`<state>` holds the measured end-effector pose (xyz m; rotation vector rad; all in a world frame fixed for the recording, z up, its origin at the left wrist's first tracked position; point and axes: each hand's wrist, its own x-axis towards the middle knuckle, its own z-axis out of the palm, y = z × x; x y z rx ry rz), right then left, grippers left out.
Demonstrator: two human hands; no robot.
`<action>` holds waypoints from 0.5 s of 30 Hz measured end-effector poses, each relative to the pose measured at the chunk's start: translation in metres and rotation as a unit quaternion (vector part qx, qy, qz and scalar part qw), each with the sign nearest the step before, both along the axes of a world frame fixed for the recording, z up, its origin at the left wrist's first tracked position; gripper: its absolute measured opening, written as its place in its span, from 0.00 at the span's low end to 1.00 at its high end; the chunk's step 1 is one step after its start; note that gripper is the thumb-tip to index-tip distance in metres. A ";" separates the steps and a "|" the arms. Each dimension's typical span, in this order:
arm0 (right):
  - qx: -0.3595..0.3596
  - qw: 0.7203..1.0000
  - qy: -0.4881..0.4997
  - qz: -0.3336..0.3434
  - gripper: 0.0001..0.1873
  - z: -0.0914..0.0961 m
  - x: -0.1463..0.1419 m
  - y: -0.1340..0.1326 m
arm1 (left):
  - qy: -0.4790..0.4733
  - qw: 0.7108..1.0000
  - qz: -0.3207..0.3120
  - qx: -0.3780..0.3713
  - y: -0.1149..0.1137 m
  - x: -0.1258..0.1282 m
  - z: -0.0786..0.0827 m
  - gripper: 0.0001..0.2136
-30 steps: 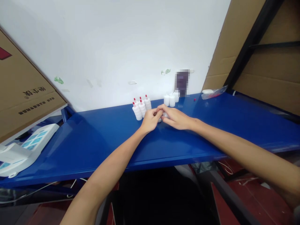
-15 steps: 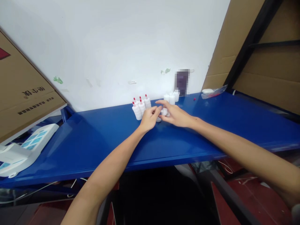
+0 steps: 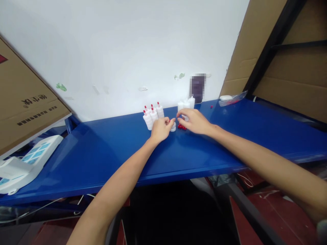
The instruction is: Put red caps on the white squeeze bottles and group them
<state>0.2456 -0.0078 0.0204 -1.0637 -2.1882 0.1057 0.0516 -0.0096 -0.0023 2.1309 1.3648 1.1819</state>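
Observation:
My left hand (image 3: 160,129) is curled with thumb and forefinger pinched near a small white bottle (image 3: 173,127) on the blue table (image 3: 102,153); what it pinches is too small to name. My right hand (image 3: 193,121) rests close beside it, fingers bent and pinched over a white bottle partly hidden under them. A small heap of red caps (image 3: 181,127) lies between the two hands. Just left of my left hand stand several white bottles with red caps (image 3: 152,115). Behind my right hand stand uncapped white bottles (image 3: 186,103).
A white weighing scale (image 3: 25,163) sits at the table's left end under a cardboard box (image 3: 22,102). A clear plastic bag (image 3: 231,99) and one stray red cap (image 3: 211,107) lie at the back right. Cardboard and a black shelf frame (image 3: 270,47) stand on the right.
My hands have drawn slightly apart, uncovering the heap of red caps between them. My right hand has shifted right and back a little toward the uncapped bottles.

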 end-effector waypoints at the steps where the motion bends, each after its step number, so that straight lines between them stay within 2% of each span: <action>1: 0.001 1.000 0.003 -0.006 0.07 0.000 0.000 0.000 | 0.012 1.000 0.008 -0.001 0.000 0.000 0.000 0.24; 5: 0.026 0.999 0.031 -0.016 0.05 0.000 0.001 0.001 | 0.015 1.000 0.014 0.005 0.001 -0.002 0.001 0.25; 10: 0.062 0.996 0.055 0.012 0.05 -0.002 -0.001 0.005 | -0.025 1.000 0.002 0.015 0.002 -0.003 0.001 0.26; 15: 0.037 0.996 0.057 0.057 0.06 0.001 -0.005 -0.003 | -0.101 0.994 -0.027 0.039 -0.001 -0.001 0.005 0.26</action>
